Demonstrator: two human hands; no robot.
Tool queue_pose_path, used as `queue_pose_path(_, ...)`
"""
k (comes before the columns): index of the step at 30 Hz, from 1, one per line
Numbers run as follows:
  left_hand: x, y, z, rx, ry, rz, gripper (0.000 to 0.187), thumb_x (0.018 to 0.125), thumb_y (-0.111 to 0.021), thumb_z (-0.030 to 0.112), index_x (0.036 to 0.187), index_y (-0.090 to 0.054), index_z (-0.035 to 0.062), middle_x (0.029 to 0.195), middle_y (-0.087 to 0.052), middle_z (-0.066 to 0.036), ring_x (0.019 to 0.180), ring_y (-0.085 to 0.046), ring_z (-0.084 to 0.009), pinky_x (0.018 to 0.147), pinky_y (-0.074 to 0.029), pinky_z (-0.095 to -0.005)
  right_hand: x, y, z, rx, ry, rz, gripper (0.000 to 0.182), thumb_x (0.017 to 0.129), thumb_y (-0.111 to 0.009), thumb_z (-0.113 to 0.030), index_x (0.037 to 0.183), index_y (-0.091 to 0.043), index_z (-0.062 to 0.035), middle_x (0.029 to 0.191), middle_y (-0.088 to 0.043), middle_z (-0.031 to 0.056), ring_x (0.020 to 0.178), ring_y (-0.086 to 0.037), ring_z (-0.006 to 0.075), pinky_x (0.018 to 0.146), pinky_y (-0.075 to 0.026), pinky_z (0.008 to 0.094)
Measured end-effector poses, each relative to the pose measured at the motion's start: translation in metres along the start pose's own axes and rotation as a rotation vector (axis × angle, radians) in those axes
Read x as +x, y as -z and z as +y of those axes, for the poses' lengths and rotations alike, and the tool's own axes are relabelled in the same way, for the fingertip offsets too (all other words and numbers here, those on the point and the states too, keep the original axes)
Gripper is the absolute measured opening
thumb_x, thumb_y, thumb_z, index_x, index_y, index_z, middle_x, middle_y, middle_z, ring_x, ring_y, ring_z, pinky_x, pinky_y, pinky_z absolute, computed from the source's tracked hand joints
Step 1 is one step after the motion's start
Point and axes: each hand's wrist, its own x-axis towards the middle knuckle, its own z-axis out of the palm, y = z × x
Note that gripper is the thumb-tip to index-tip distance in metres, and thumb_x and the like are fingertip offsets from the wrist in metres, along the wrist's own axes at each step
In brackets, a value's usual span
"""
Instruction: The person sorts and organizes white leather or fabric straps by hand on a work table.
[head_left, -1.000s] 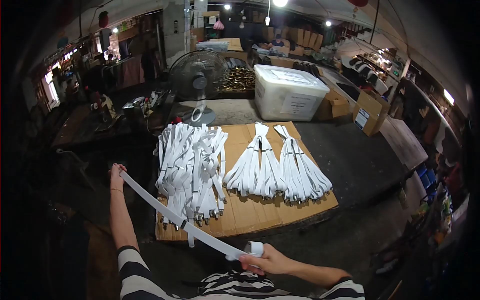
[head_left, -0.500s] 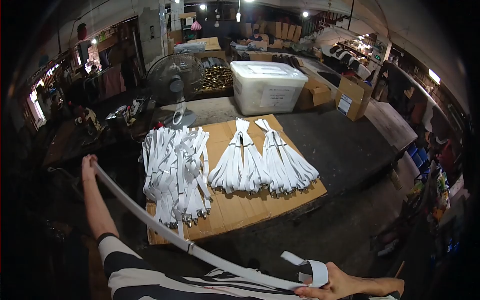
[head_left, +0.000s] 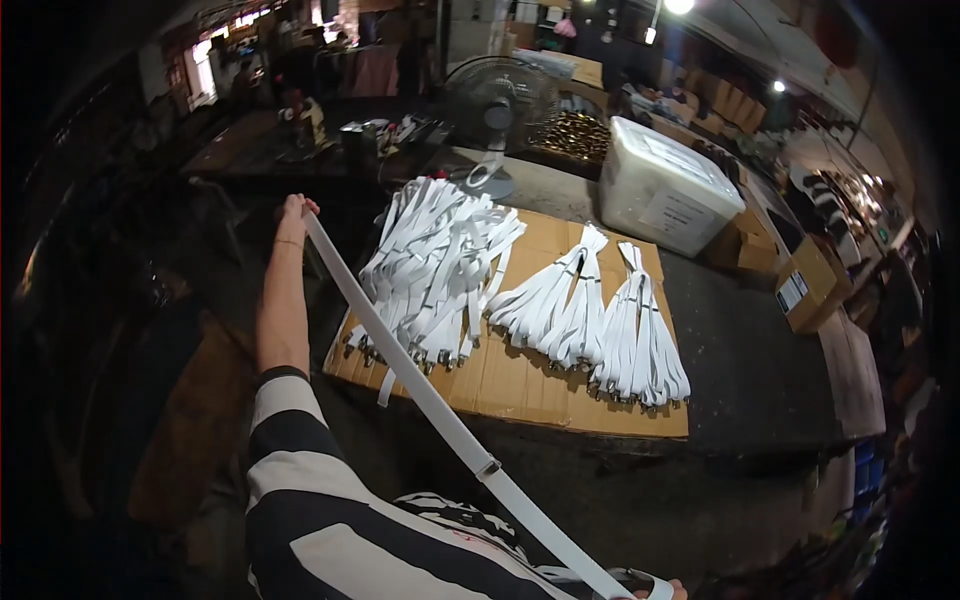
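Observation:
A long white strap (head_left: 415, 385) with a metal slider runs diagonally, stretched between my two hands. My left hand (head_left: 297, 212), arm reaching forward, is closed on its upper end. At the bottom edge my right hand (head_left: 676, 590) is mostly cut off by the frame, next to the looped lower end. Beyond the strap, a loose heap of white straps (head_left: 435, 270) lies on a flat cardboard sheet (head_left: 500, 385). To its right are two tied bundles, one in the middle (head_left: 560, 305) and one farther right (head_left: 640, 340), with metal clips at their lower ends.
Behind the cardboard stand a fan (head_left: 495, 115), a lidded white plastic bin (head_left: 665, 190) and a tray of brass-coloured pieces (head_left: 575, 135). A cardboard box (head_left: 812, 285) sits on the dark table at right. A person is in the background.
The view has swung left, so the table contents appear farther right. My right hand has dropped almost out of frame, and the strap now slopes more steeply.

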Motion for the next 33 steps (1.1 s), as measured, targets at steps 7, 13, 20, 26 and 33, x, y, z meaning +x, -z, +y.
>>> queue_pose_path(7, -0.139, 0.059, -0.072, -0.106, 0.155, 0.067, 0.026, 0.084, -0.057, 0.017, 0.061, -0.05, 0.0088, 0.052, -0.048, -0.005, 0.04, -0.048, -0.0188, 0.036, -0.042, -0.0328, 0.052, -0.004, 0.027, 0.169, 0.097, 0.109, 0.015, 0.084, -0.062, -0.011, 0.075, -0.051, -0.0058, 0.06, -0.05, -0.0016, 0.052, -0.042, 0.0064, 0.044, -0.032, 0.0241)
queue_pose_path(13, -0.353, 0.182, -0.139, 0.106, 0.345, 0.243, 0.027, 0.084, -0.06, 0.019, 0.061, -0.052, 0.0071, 0.054, -0.05, -0.006, 0.045, -0.049, -0.018, 0.043, -0.042, -0.0329, 0.145, -0.04, 0.069, 0.16, 0.115, -0.075, 0.018, 0.084, -0.061, -0.017, 0.074, -0.05, -0.0073, 0.059, -0.046, -0.0018, 0.051, -0.039, 0.0071, 0.044, -0.031, 0.0244)
queue_pose_path(20, -0.488, 0.352, -0.206, -0.307, 0.607, 0.745, 0.03, 0.096, -0.04, 0.029, 0.076, -0.043, 0.0066, 0.061, -0.044, -0.007, 0.054, -0.045, -0.0208, 0.055, -0.044, -0.0371, 0.212, -0.068, 0.101, 0.297, -0.03, -0.268, 0.026, 0.086, -0.06, -0.016, 0.067, -0.043, -0.0101, 0.056, -0.043, -0.0031, 0.047, -0.041, 0.0089, 0.042, -0.033, 0.0241)
queue_pose_path(26, -0.507, 0.41, -0.235, -0.273, 0.671, 0.825, 0.027, 0.095, -0.04, 0.028, 0.088, -0.05, 0.0037, 0.075, -0.054, -0.012, 0.071, -0.056, -0.0253, 0.068, -0.049, -0.0422, 0.278, -0.099, 0.131, 0.113, -0.168, -0.35, 0.033, 0.095, -0.047, -0.034, 0.09, -0.056, -0.002, 0.063, -0.058, 0.0038, 0.048, -0.05, 0.0124, 0.044, -0.039, 0.0258)
queue_pose_path(33, -0.465, 0.334, -0.22, 1.117, 0.531, -0.125, 0.027, 0.077, -0.058, 0.023, 0.079, -0.067, -0.0028, 0.078, -0.067, -0.017, 0.077, -0.065, -0.0299, 0.073, -0.049, -0.0368, 0.309, -0.185, 0.095, -0.05, 0.027, -0.28, 0.033, 0.094, -0.049, -0.03, 0.09, -0.059, 0.0018, 0.069, -0.064, 0.0067, 0.047, -0.056, 0.0129, 0.042, -0.042, 0.0257)
